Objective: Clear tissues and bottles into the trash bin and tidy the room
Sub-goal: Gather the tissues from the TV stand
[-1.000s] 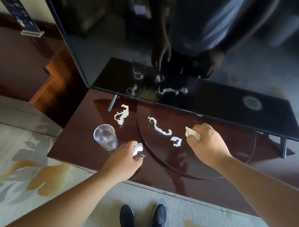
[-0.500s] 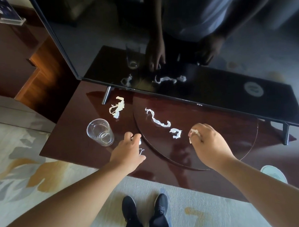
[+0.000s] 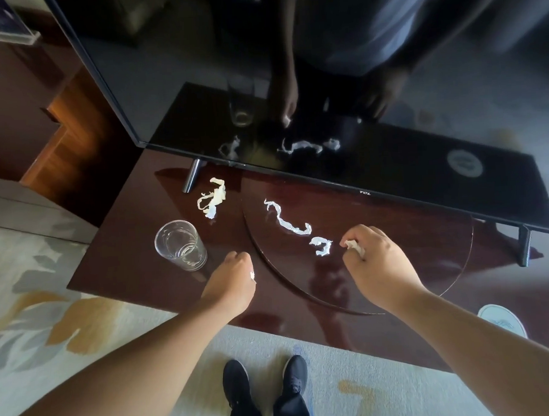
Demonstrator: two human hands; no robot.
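Torn white tissue scraps lie on a dark glossy cabinet top (image 3: pixel 118 261). My right hand (image 3: pixel 379 266) grips a crumpled tissue piece (image 3: pixel 354 246) between curled fingers, just right of a small scrap (image 3: pixel 321 246). A long twisted tissue strip (image 3: pixel 286 221) lies beyond that, and a tangled tissue scrap (image 3: pixel 213 199) sits near the TV's left foot. My left hand (image 3: pixel 232 283) is closed around a tissue bit (image 3: pixel 253 275), of which only a white edge peeks out, right of a clear drinking glass (image 3: pixel 180 245).
A big black TV (image 3: pixel 390 158) stands along the back on metal feet (image 3: pixel 191 179) and mirrors my hands. A round glass disc (image 3: pixel 452 281) covers part of the top. A white round object (image 3: pixel 503 320) lies on the patterned carpet at right. My black shoes (image 3: pixel 265 393) are below.
My left hand has closed round the tissue bit at the cabinet's front edge and lifted it. My right hand has drawn its tissue piece in tighter near the small scrap. The camera shifted slightly.
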